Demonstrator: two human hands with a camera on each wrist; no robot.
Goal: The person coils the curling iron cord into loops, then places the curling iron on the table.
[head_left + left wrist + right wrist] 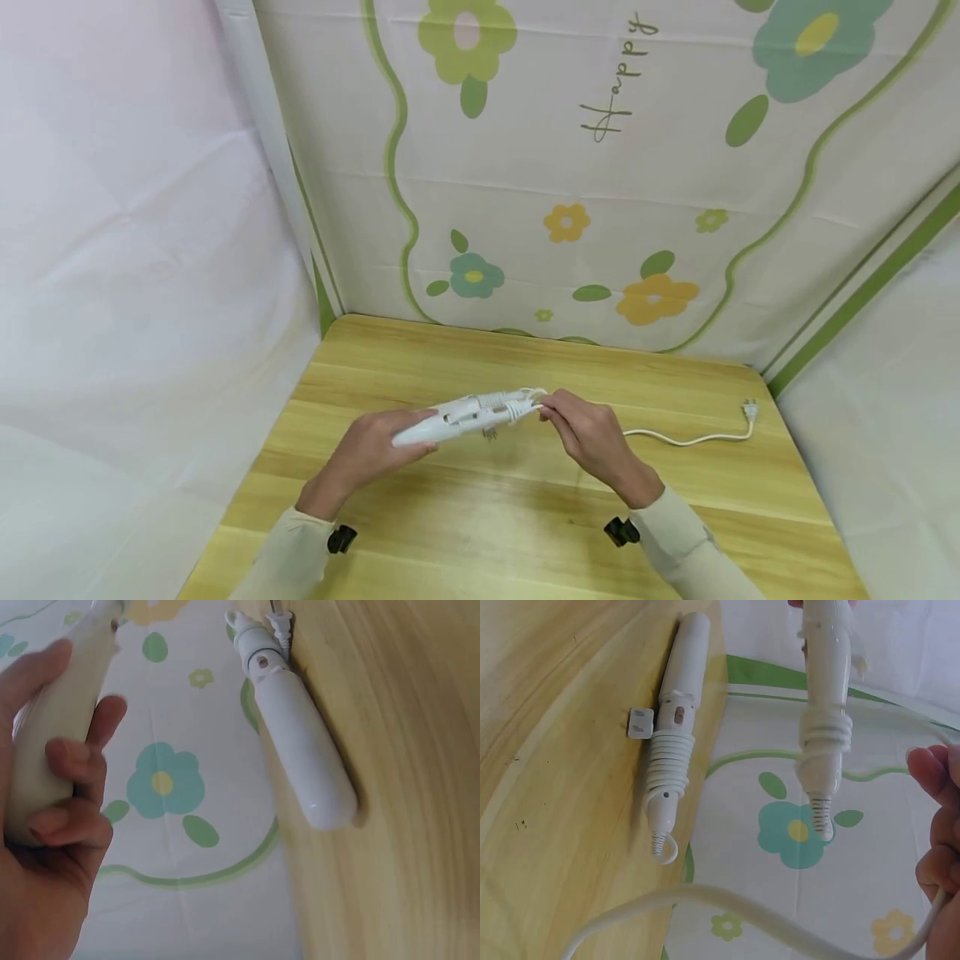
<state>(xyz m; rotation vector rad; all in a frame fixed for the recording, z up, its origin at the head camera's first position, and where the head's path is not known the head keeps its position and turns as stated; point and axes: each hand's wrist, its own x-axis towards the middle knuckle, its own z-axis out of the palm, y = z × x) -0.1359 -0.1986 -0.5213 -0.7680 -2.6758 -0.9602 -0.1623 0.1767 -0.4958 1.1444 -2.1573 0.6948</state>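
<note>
My left hand (367, 450) grips a white corded hair iron (64, 712) by its thick end, fingers curled around the body. The iron's narrow cord end points toward my right hand (592, 437). A few turns of white cord (825, 729) circle the held iron near that end. My right hand pinches this cord between thumb and fingers. In the right wrist view, a loop of the cord (735, 904) crosses the foreground. A second white hair iron (682, 664) lies on the table, its cord (667, 761) wound neatly around it.
The wound iron's two-pin plug (640, 724) sits beside it. On the right of the wooden table (465, 533) lies another plug (750, 410) at the end of a white cord (690, 442). A flower-patterned cloth (525, 167) hangs behind; white cloth (142, 292) flanks the left.
</note>
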